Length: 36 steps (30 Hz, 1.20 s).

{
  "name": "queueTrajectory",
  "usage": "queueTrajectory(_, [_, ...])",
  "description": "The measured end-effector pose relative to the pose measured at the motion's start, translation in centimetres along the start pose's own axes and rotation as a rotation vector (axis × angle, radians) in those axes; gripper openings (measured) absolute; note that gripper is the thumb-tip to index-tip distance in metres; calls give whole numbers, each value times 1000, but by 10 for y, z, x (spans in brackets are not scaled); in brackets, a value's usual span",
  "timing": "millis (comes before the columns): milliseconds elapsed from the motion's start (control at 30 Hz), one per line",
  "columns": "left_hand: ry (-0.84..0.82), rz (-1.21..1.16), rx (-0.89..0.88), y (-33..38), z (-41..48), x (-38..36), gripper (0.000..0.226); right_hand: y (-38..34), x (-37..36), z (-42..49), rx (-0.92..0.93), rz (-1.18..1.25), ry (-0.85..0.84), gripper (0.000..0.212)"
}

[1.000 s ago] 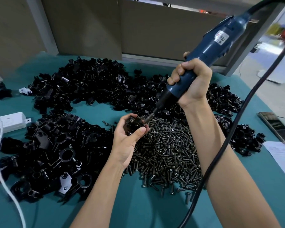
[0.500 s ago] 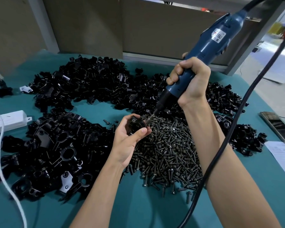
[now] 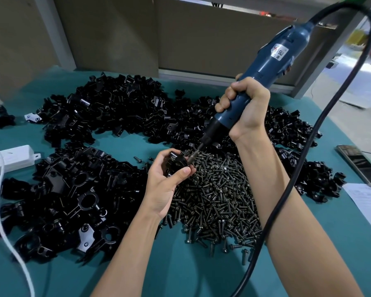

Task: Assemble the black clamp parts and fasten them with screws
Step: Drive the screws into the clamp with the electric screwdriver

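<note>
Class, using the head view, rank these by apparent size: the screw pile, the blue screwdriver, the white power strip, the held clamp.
1. screw pile
2. blue screwdriver, though it is nearer the camera, which flatters it
3. white power strip, cut off at the frame edge
4. held clamp, partly hidden by fingers

Your panel-backed bench.
You face dull beige wall panels point(image 3: 201, 39) framed by grey metal posts point(image 3: 56, 33), above a teal-covered tabletop point(image 3: 180, 275); daylight falls on pale concrete floor point(image 3: 364, 82) at your right.
</note>
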<state>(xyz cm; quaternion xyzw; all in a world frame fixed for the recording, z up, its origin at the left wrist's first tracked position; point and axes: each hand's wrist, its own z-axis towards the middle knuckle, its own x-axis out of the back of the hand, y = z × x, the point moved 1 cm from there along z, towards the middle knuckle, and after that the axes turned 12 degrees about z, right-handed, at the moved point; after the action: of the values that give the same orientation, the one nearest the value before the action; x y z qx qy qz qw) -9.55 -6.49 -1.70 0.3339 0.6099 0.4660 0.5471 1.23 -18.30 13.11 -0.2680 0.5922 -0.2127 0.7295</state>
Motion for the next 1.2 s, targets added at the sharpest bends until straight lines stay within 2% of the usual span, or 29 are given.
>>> queueTrajectory(400, [9, 14, -22, 0, 0, 0, 49, 2, -3, 1, 8, -26, -1, 15])
queueTrajectory(800, [27, 2, 1, -3, 2, 0, 45, 5, -2, 1, 6, -25, 5, 16])
queueTrajectory(967, [27, -8, 6, -2, 0, 0, 55, 5, -3, 0, 5, -40, 8, 16])
queueTrajectory(1200, [33, -6, -5, -3, 0, -1, 47, 4, -2, 0, 5, -28, 8, 16])
